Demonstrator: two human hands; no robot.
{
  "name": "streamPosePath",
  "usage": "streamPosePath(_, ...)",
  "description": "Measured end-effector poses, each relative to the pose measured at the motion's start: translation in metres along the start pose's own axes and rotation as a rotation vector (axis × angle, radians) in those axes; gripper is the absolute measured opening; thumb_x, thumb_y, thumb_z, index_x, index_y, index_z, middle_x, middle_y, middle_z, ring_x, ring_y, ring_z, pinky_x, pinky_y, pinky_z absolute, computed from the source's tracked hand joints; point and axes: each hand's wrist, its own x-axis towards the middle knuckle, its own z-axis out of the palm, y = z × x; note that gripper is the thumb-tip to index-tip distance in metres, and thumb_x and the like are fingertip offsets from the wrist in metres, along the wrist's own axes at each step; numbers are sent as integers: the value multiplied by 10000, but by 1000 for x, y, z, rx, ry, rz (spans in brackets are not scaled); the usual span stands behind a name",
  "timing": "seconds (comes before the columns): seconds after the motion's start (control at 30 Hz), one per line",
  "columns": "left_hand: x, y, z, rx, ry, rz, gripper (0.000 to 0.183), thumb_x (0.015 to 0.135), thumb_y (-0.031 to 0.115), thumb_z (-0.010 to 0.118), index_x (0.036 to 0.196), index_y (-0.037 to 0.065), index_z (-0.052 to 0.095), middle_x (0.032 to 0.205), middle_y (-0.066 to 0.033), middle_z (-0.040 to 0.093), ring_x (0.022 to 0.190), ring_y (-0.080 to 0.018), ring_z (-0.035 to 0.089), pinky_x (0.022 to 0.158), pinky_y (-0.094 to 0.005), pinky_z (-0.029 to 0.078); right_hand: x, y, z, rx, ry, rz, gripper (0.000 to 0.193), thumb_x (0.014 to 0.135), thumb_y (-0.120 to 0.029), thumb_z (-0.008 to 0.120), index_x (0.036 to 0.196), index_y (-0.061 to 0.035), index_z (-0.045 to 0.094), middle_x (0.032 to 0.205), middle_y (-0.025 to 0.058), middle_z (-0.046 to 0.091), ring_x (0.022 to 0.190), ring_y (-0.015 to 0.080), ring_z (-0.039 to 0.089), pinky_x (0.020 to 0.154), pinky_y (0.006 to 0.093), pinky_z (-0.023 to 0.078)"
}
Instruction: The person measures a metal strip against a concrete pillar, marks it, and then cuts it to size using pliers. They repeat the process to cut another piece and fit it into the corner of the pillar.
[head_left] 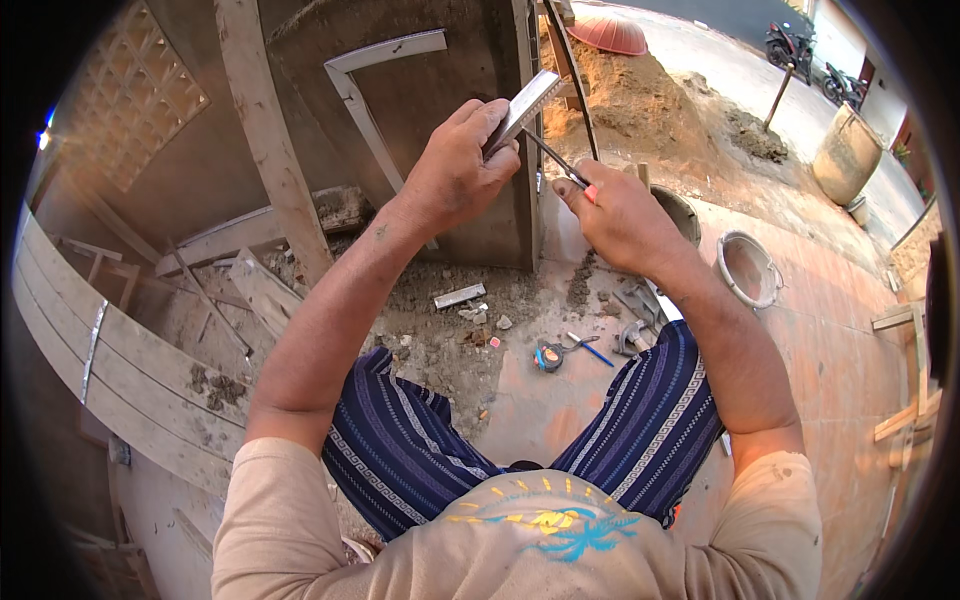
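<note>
Two hands at upper centre of frame: left hand [455,165] closed around a flat metal strip [524,108], right hand [620,215] clamped on a thin dark tool with red handle [562,166], tip touching the strip. Tape measure [548,355] on floor, centre.

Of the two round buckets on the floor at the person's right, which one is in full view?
The white-rimmed bucket, standing apart on the tiled floor, shows its whole rim. The other bucket is largely hidden behind the right hand.
</note>
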Motion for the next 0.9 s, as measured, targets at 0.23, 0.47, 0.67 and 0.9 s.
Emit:
streamPosePath(0.23,4,13,4,44,-65,-9,484,938,151,610,1390,-13,558,1020,-150,613,902,-249,631,823,-348,516,17,16,6,26,127,4,345,1017,-303,587,1002,36,648,929,322,681,952,519,647,817,564,504)
streamPosePath(0.47,4,-6,-21,-276,-181,-442,555,1073,416,566,1410,-24,544,808,-27,648,654,-77,619,610,-268,539,18,27,-3,165,87,59,324,1012,-283,607,982,38,642,832,276,662,817,443,646,751,488,491)
streamPosePath(0.67,-2,-6,-14,-425,-234,-502,500,1086,451,527,1322,16,597,726,31,541,611,-51,546,596,-265,529,15,26,-1,179,-14,54,341,1015,-305,624,973,33,647,828,250,666,804,410,655,757,475,495)
streamPosePath(0.9,-3,-29,-2,-345,-350,-506,327,1068,362,563,1107,42,616,733,53,487,611,-56,498,553,-268,466,8,4,-6,90,-132,29,366,1017,-336,622,1000,26,672,939,251,697,893,428,675,813,472,515)
